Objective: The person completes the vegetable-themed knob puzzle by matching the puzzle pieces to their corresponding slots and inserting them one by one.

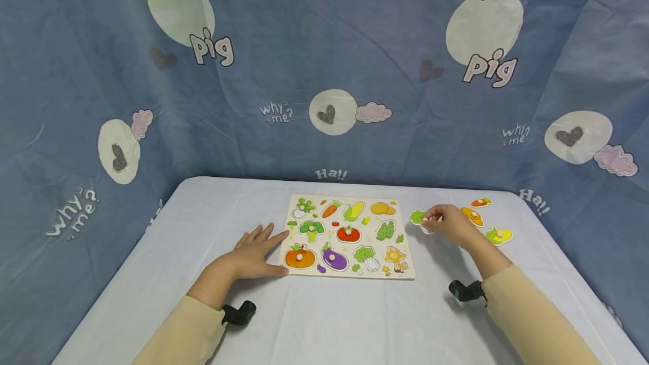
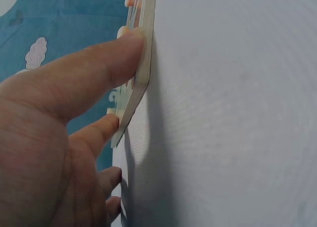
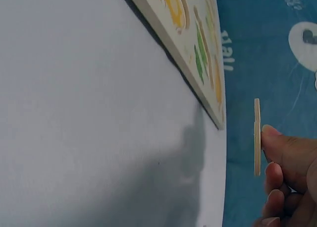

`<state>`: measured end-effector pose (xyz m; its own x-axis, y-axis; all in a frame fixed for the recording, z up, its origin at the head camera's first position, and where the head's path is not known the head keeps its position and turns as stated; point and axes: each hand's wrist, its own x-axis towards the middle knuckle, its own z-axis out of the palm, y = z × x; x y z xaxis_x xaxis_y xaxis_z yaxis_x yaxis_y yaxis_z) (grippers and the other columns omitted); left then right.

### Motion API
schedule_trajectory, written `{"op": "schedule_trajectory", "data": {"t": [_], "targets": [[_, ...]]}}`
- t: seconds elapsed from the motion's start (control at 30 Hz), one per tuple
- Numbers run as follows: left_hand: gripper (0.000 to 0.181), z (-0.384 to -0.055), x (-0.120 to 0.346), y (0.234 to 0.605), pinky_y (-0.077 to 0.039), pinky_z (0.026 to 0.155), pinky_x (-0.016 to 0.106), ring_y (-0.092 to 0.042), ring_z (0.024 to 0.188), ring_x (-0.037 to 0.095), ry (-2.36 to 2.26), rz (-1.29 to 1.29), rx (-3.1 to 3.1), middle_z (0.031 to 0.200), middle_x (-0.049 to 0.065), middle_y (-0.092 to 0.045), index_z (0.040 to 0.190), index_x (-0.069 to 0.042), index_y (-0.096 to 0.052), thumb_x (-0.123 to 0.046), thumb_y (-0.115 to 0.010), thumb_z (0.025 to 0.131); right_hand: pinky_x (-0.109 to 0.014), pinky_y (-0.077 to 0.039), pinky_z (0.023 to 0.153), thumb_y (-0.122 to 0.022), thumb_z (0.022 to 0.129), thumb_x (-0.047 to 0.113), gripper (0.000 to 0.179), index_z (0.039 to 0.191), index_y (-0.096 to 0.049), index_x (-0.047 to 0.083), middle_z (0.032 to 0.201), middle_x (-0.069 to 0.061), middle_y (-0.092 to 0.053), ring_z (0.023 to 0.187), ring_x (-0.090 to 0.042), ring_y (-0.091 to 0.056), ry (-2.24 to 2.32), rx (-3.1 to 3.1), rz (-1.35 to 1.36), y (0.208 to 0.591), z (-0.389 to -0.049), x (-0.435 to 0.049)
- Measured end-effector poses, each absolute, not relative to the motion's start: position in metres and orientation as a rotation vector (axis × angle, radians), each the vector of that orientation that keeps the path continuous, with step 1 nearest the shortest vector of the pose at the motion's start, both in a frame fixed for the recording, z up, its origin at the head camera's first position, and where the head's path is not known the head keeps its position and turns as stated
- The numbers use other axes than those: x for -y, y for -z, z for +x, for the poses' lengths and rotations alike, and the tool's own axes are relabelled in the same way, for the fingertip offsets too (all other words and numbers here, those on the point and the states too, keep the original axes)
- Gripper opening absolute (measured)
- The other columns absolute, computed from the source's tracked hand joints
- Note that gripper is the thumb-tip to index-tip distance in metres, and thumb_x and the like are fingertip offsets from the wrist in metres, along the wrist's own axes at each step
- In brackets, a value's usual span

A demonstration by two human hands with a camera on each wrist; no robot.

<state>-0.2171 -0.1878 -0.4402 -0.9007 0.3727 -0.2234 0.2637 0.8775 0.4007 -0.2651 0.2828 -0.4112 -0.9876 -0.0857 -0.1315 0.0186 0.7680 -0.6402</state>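
The wooden vegetable puzzle board [image 1: 324, 246] lies flat on the table. My left hand [image 1: 256, 255] is at its left side, fingers spread and fairly straight, with thumb and index finger touching the edge; the left wrist view shows the thumb [image 2: 114, 61] against the board's side. Right of the board, my right hand [image 1: 448, 224] pinches a leafy green-and-white bok choy piece [image 1: 417, 217], partly covered by the fingers. In the right wrist view this thin wooden piece [image 3: 257, 138] appears edge-on, above the table. Knobbed pumpkin [image 1: 293, 262], eggplant [image 1: 341, 262], tomato [image 1: 348, 239] and broccoli [image 1: 306, 227] pieces sit in the board.
Loose carrot [image 1: 479, 203], potato [image 1: 472, 217] and corn [image 1: 499, 236] pieces lie on the table right of and beyond my right hand. A white cloth [image 1: 345, 320] covers the table. A blue printed curtain [image 1: 284, 151] hangs behind its far edge.
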Motion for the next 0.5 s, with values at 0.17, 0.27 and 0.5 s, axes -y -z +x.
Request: {"op": "schedule_trajectory", "data": {"t": [0.17,0.27,0.5], "targets": [[0.095,-0.217,0.187,0.439,-0.008,0.118,0.065,-0.009,0.149,0.049,-0.518,0.481,-2.756,0.164,0.024,-0.017,0.157,-0.02,-0.035,-0.061,-0.073,0.08,-0.031,-0.041,0.061,-0.072,0.093,0.016,0.017,0.102,-0.068,0.003,0.085,-0.005,-0.056,0.075,-0.02,-0.048,1.026,-2.834,-0.147,0.411,-0.257,-0.275],[0.096,-0.217,0.187,0.44,-0.007,0.118,0.065,-0.009,0.149,0.049,-0.517,0.476,-2.757,0.164,0.024,-0.016,0.157,-0.02,-0.035,-0.061,-0.073,0.08,-0.031,-0.04,0.06,-0.072,0.092,0.015,0.015,0.101,-0.068,0.003,0.084,-0.005,-0.055,0.074,-0.02,-0.046,1.041,-2.832,-0.193,0.411,-0.252,-0.269],[0.097,-0.217,0.188,0.44,-0.005,0.118,0.065,-0.006,0.15,0.049,-0.54,0.479,-2.749,0.164,0.024,-0.015,0.157,-0.019,-0.034,-0.063,-0.072,0.079,-0.031,-0.039,0.058,-0.073,0.092,0.015,0.013,0.098,-0.068,0.005,0.084,-0.004,-0.056,0.072,-0.019,-0.046,1.044,-2.814,-0.265,0.415,-0.241,-0.255]]}}
